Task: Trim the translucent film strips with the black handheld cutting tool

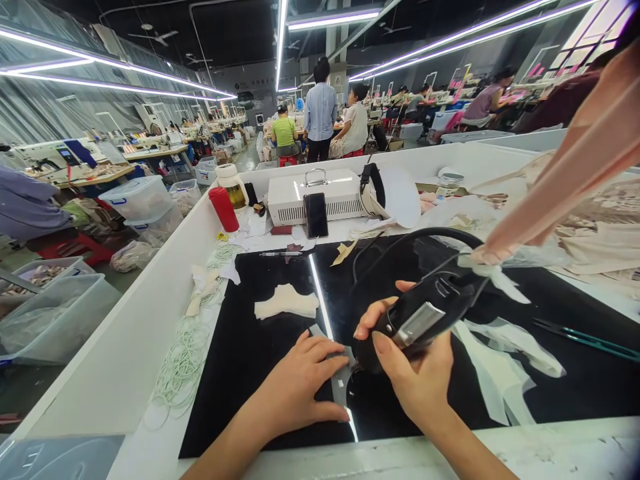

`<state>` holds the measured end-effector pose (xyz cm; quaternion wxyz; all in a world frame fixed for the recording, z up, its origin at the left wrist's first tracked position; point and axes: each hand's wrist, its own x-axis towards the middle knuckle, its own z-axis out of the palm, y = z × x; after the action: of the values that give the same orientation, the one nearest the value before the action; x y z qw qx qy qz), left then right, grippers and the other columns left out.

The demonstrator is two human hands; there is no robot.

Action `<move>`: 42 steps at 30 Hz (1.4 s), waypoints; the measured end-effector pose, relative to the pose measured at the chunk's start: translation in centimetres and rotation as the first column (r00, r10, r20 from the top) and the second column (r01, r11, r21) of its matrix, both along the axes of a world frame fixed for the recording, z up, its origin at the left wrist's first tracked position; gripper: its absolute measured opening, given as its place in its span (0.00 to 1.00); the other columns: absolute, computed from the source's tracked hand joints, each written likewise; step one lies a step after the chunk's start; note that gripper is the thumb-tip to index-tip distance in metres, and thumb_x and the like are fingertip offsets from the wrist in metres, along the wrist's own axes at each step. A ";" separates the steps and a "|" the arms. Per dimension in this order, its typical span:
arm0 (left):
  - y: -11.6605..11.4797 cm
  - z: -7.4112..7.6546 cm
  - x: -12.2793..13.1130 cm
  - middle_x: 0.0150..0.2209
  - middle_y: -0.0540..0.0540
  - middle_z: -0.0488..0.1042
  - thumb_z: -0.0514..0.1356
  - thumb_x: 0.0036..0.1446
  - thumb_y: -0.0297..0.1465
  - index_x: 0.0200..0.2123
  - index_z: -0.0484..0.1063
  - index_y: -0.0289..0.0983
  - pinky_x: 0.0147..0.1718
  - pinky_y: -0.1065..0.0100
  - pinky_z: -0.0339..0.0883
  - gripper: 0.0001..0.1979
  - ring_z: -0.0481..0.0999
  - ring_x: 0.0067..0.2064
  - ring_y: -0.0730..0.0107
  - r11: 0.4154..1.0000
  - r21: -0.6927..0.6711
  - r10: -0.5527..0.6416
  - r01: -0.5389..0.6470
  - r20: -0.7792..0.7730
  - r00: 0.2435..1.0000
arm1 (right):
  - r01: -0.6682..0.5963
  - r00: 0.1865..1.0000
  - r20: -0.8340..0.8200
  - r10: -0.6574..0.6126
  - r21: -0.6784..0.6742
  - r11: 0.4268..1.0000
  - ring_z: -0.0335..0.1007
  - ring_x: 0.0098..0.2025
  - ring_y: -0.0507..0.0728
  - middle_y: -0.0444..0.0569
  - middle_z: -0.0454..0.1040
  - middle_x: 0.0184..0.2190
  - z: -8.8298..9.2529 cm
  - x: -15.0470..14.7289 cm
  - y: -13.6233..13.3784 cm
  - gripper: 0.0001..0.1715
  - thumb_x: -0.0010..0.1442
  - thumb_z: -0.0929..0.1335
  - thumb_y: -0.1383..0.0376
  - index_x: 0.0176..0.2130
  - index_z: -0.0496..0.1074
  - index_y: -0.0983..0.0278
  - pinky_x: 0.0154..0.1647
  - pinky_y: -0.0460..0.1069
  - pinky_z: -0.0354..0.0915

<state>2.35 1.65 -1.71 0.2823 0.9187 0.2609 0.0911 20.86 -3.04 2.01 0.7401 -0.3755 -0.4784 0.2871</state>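
My right hand (407, 373) grips a black handheld tool (425, 313) with a metal plate and a black cable looping back behind it; its tip presses down near the front of the black glossy mat (260, 360). My left hand (300, 383) lies flat on the mat, fingers spread, pinning a small pale strip of fabric (341, 383) right beside the tool's tip. A cut cream fabric piece (286, 301) rests on the mat, a little beyond my left hand.
A white control box (320, 190) with a phone (316, 215) leaning on it stands at the back, a red bottle (223, 209) to its left. White elastic loops (183, 363) lie left, scissors (585, 337) and fabric scraps right. Other people work at far tables.
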 end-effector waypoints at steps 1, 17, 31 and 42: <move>0.0 0.0 0.0 0.65 0.42 0.70 0.76 0.51 0.43 0.65 0.68 0.47 0.70 0.35 0.43 0.40 0.66 0.67 0.48 1.000 -0.001 -0.001 0.001 -0.001 1.000 | -0.002 1.000 0.004 0.002 0.002 1.000 0.75 0.31 0.52 0.41 0.76 0.34 -0.1 0.0 0.0 0.31 0.61 0.73 0.72 0.59 0.62 0.54 0.33 0.48 0.75; 0.1 0.7 0.0 0.66 0.41 0.68 0.76 0.50 0.44 0.67 0.66 0.48 0.69 0.32 0.45 0.43 0.66 0.67 0.45 1.000 -0.002 -0.019 0.019 -0.043 0.999 | 0.019 1.000 0.015 -0.020 0.032 0.999 0.75 0.29 0.50 0.40 0.76 0.35 0.0 -0.1 0.1 0.30 0.61 0.71 0.75 0.58 0.64 0.53 0.32 0.47 0.75; 0.1 0.7 0.0 0.67 0.41 0.67 0.76 0.51 0.44 0.67 0.66 0.48 0.70 0.34 0.43 0.42 0.64 0.68 0.47 1.000 -0.005 -0.028 0.028 -0.075 0.997 | -0.016 0.999 -0.032 0.017 0.011 1.000 0.74 0.31 0.51 0.41 0.75 0.35 -0.4 -1.0 -0.5 0.29 0.63 0.71 0.71 0.59 0.63 0.53 0.35 0.48 0.74; 0.2 0.4 -0.2 0.66 0.41 0.68 0.76 0.50 0.45 0.67 0.65 0.49 0.69 0.33 0.43 0.43 0.65 0.67 0.45 0.999 -0.012 -0.037 0.037 -0.037 0.999 | -0.084 0.995 -0.057 0.086 0.024 0.996 0.73 0.30 0.52 0.42 0.74 0.36 -0.8 -1.0 -1.3 0.29 0.67 0.72 0.65 0.62 0.61 0.52 0.32 0.49 0.73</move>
<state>2.17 1.87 -1.26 0.2843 0.9233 0.2495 0.0671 19.86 -4.36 1.20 0.7447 -0.3383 -0.4755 0.3237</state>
